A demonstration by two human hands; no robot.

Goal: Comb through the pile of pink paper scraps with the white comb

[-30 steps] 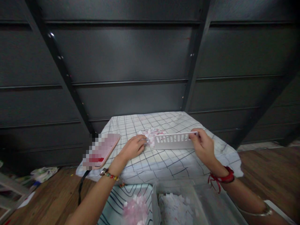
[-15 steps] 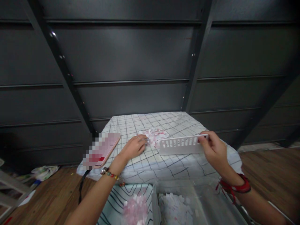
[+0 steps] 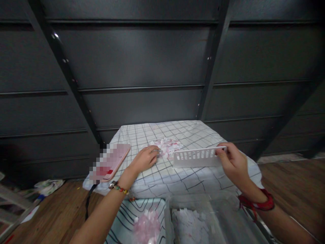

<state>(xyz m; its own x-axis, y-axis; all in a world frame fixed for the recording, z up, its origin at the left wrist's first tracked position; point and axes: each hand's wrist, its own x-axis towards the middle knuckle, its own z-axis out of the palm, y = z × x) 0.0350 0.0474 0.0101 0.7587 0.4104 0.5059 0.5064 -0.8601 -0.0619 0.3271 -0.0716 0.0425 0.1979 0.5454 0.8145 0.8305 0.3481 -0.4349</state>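
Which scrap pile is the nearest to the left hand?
The mixed pile on the checked cloth, beside the fingers; the pink pile and boxed pile lie farther.

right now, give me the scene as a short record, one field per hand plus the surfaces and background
left hand: fingertips at the edge of a pile of white and pink scraps; grip unclear
right hand: holding a white slotted piece by its right end
checked cloth: bears the pile; pink flat item, partly pixelated, at left
near side: translucent bin containing white scraps
background: dark panelled wall
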